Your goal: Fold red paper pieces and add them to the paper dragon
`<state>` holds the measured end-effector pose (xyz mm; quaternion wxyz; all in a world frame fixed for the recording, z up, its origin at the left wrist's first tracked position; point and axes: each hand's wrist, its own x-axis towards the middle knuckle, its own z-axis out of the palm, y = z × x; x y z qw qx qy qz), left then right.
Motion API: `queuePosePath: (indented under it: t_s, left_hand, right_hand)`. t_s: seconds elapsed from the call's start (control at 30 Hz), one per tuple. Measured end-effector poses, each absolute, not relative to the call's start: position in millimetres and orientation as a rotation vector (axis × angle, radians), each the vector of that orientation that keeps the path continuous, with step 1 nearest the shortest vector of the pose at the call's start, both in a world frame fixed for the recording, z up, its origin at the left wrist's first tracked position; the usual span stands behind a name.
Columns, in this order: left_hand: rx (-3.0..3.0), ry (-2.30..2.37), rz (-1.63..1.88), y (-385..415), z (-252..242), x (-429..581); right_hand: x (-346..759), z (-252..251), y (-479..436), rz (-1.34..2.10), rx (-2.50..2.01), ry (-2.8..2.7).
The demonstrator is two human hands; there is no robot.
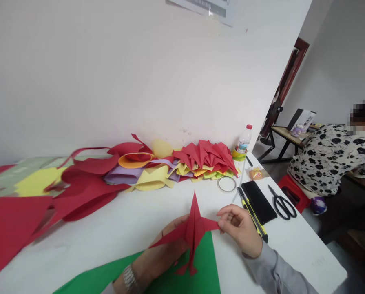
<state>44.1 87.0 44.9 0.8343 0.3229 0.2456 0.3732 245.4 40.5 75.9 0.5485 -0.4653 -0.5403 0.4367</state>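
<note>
A red folded paper bird (195, 226) with a pointed tip, two spread wings and small feet is held above the table. My left hand (167, 249), with a metal watch at the wrist, supports it from behind and below, its fingers partly hidden by the paper. The tip of the right wing is pinched between the thumb and forefinger of my right hand (242, 228). Beneath the bird lies a green paper sheet (208, 265) on the white table.
Folded red paper shapes (205, 155) are piled against the wall, with red paper sheets (17, 216) at left. A tape roll (218, 184), a box cutter (252, 212), a black phone (258, 202), scissors (282, 204) and a bottle (244, 141) sit at right. A person (326, 159) sits beyond.
</note>
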Motion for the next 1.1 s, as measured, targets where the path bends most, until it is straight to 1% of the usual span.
queuePosePath:
  t_s: [0.1, 0.37, 0.6, 0.8, 1.1]
  left_hand:
    - [0.718, 0.506, 0.773, 85, 44, 45]
    - [0.685, 0.428, 0.759, 80, 36, 49]
    - [0.595, 0.457, 0.744, 78, 37, 46]
    - [0.427, 0.528, 0.771, 81, 42, 55]
    - [0.363, 0.626, 0.775, 75, 54, 66]
  right_hand:
    - [243, 75, 40, 1.126, -1.067, -1.271]
    - [244, 68, 43, 1.225, -1.005, -1.115]
    - [244, 68, 44, 1.224, -1.010, -1.076]
    - [244, 69, 45, 1.425, -0.996, -1.035]
    - [240, 61, 48, 1.352, -1.016, -0.967]
